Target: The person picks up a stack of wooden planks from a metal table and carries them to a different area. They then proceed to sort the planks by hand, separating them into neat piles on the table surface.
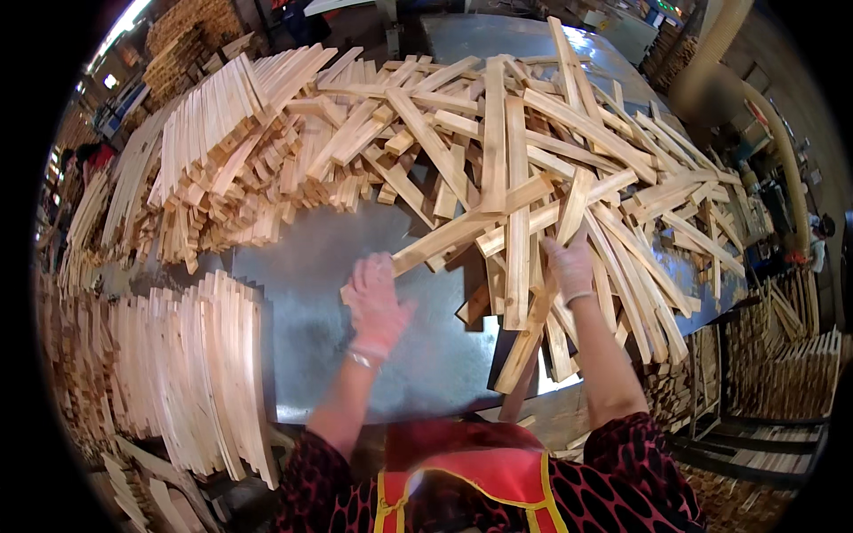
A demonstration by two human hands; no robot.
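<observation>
My left hand, in a thin pale glove, grips the near left end of a long wooden slat. That slat slants up to the right, its far end lying across other slats in the loose heap. At the heap's near side, my gloved right hand has its thumb and fingers on either side of another slat, which tilts upward. Part of the right hand's grip is hidden among the wood. Between and beneath the hands lies a shiny metal tabletop.
A jumbled heap of slats covers the table's far and right parts. Stacked slats stand at the far left, and a row of slats at the near left. Racks of wood and a thick hose are on the right.
</observation>
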